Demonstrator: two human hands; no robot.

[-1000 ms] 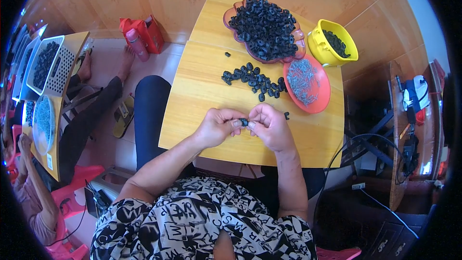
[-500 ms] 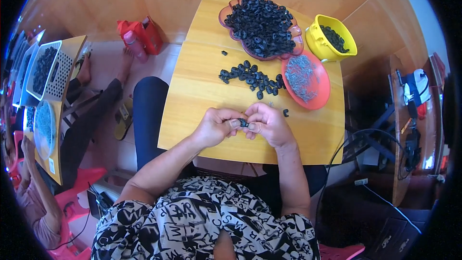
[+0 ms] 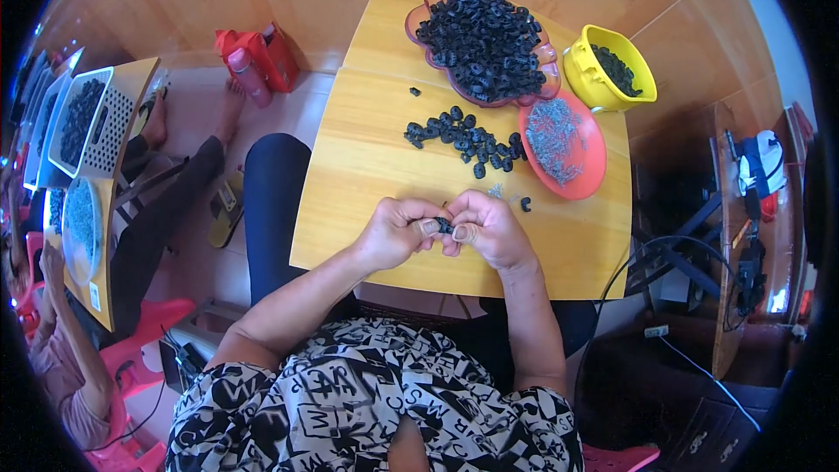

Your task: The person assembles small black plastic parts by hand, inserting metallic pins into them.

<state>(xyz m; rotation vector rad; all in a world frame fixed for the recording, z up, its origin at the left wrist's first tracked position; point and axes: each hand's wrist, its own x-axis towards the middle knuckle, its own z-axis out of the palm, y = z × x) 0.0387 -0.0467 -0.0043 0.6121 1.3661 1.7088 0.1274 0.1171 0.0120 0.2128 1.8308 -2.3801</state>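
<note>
My left hand (image 3: 398, 232) and my right hand (image 3: 487, 227) meet over the near part of a small wooden table (image 3: 367, 157), fingertips pinched together on one small black ring part (image 3: 444, 225). A loose heap of the same black parts (image 3: 463, 140) lies on the table just beyond my hands. One stray black part (image 3: 525, 204) and a few small metal bits (image 3: 495, 190) rest to the right of my right hand.
A pink scalloped tray (image 3: 419, 13) piled with black parts stands at the table's far end. An orange-red dish (image 3: 594, 177) holds small grey metal pieces; a yellow tub (image 3: 584, 79) holds dark parts. At the left another person's legs (image 3: 166, 210), a second table with baskets (image 3: 96, 114), and a red bag (image 3: 262, 57).
Both hands stay joined on the small black part; the fingers have shifted slightly around it. The view has tilted a little.
</note>
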